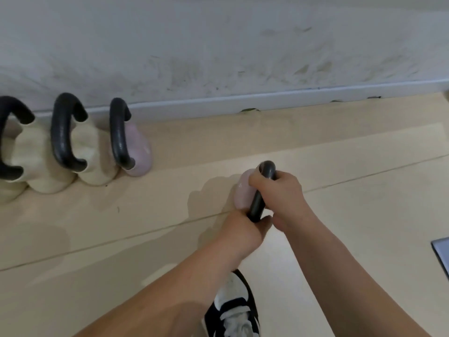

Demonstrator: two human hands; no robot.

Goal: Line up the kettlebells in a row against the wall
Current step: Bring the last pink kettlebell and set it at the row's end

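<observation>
The pink kettlebell (pixel 243 190) is under both hands, out on the floor (pixel 340 215) and well apart from the wall (pixel 218 57). Its black handle (pixel 258 198) runs from the far hand back to the near one, so its long way points roughly at the wall. The right hand (pixel 277 188) is wrapped tight around the far end of the handle. The left hand (pixel 243 229) is closed around the near end. The pink body peeks out to the left of the hands. It looks smooth and rounded, and I think it is heavy, since it takes two hands.

The open spot it should go to is up and to the left of the hands, just right of another pink kettlebell (pixel 138 152). That one ends a row by the wall, with two cream kettlebells (pixel 90 161) past it, touching side by side. A shoe (pixel 233 305) is below the hands.
</observation>
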